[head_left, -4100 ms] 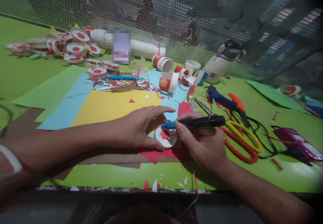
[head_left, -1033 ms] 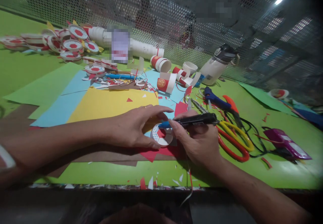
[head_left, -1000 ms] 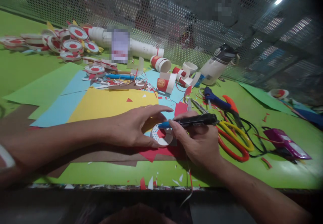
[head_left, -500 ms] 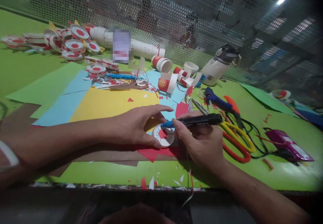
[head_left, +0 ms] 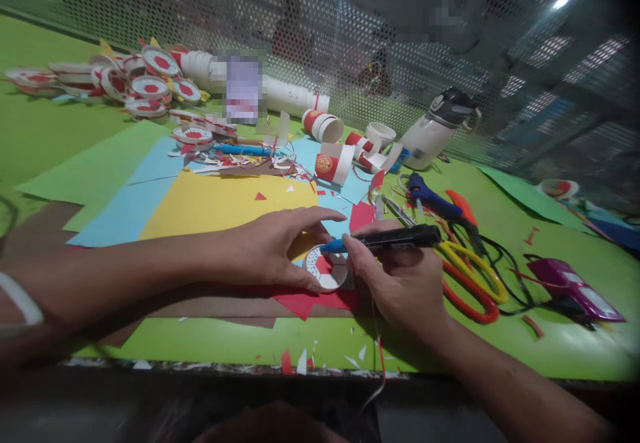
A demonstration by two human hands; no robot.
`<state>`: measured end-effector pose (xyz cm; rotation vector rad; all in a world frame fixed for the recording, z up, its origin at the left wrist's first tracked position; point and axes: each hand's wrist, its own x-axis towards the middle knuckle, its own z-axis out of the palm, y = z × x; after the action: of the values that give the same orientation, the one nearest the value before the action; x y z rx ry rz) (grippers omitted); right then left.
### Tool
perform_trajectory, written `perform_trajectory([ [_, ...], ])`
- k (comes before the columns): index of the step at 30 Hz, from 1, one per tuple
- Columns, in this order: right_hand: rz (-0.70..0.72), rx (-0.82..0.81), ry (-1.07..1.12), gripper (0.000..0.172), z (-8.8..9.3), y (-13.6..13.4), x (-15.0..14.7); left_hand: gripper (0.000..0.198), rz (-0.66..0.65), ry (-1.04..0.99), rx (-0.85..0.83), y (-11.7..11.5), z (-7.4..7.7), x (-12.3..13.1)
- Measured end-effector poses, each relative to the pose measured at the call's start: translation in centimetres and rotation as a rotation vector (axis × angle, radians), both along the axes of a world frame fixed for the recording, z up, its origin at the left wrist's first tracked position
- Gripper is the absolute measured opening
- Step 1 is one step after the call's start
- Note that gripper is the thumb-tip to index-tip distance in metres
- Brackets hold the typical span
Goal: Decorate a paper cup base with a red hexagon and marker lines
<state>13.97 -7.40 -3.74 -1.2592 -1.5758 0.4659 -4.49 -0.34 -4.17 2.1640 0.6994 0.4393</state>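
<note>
A small round white paper disc [head_left: 336, 275] with a red hexagon in its middle lies on the paper sheets in front of me. Blue marks dot its left and upper part. My left hand [head_left: 280, 246] is curved around the disc's left side, thumb at the lower edge and fingers beyond the top, pinning it. In my right hand [head_left: 400, 276] is a black marker pen [head_left: 395, 238] with a blue tip end, pinched between thumb and fingers. Its tip touches the disc's upper part. A yellow sheet [head_left: 225, 203] and red paper [head_left: 300, 304] lie beneath and around the disc.
Scissors [head_left: 470, 290] with yellow and orange handles and a blue glue gun [head_left: 433, 196] lie right. Further right is a purple device [head_left: 575, 286]. Cut paper cups [head_left: 335, 163] and a bottle [head_left: 435, 130] stand behind. Finished-looking discs [head_left: 150, 86] pile up back left.
The view has shifted very slightly. Both hands keep nearly the same pose, with the marker tip still on the disc's upper part.
</note>
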Motion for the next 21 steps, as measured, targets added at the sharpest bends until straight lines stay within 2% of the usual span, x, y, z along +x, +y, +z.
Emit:
perform_trajectory([
  [21,-0.026,-0.005,0.013,0.009,-0.4,-0.44,-0.08,0.08,0.005,-0.002,0.049,0.04,-0.09,0.02],
])
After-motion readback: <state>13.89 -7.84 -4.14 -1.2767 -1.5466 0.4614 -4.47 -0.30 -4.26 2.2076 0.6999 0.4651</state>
